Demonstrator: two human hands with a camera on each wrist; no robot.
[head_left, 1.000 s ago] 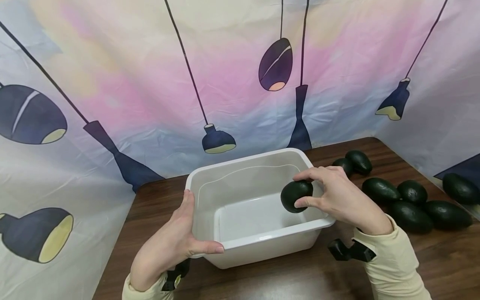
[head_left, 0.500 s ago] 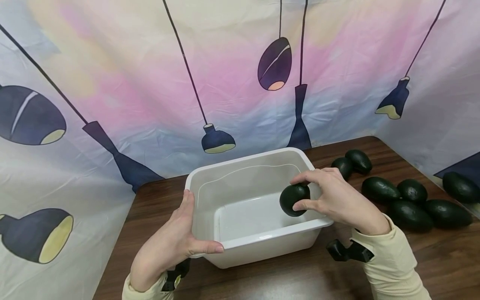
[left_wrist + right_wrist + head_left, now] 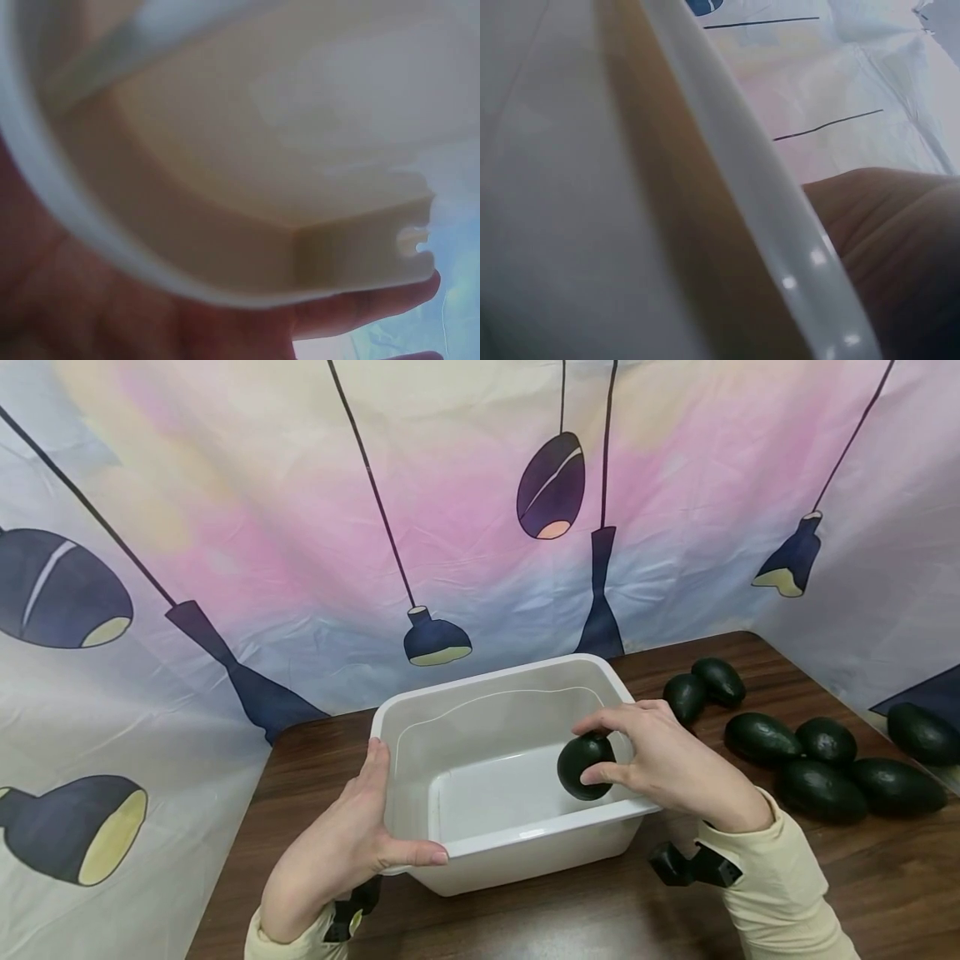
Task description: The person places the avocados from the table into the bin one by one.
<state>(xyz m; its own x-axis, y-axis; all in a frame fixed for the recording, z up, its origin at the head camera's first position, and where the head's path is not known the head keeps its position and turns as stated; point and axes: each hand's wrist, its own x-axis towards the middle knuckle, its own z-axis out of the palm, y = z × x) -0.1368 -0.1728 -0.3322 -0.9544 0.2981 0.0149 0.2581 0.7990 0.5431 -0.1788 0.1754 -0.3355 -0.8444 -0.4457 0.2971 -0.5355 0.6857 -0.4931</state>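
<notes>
A white plastic tub (image 3: 510,847) stands on the wooden table, its inside floor bare where visible. My right hand (image 3: 667,760) reaches over the tub's right front corner. It holds a dark green avocado (image 3: 573,768) between thumb and fingers, inside the tub's right half. In the right wrist view the tub's rim (image 3: 742,172) hides the avocado and most of the hand. My left hand (image 3: 348,827) rests against the tub's left front corner, fingers straight along the side and thumb along the front rim. The left wrist view shows this hand (image 3: 187,330) below the rim.
Several avocados (image 3: 821,789) lie grouped on the table (image 3: 570,918) to the right of the tub. One more avocado (image 3: 922,733) lies at the far right edge. A printed cloth (image 3: 300,527) with lamp pictures hangs behind the table.
My right hand has moved slightly left and lower into the tub, with the avocado still in its grip. The left hand and the tub have stayed in place.
</notes>
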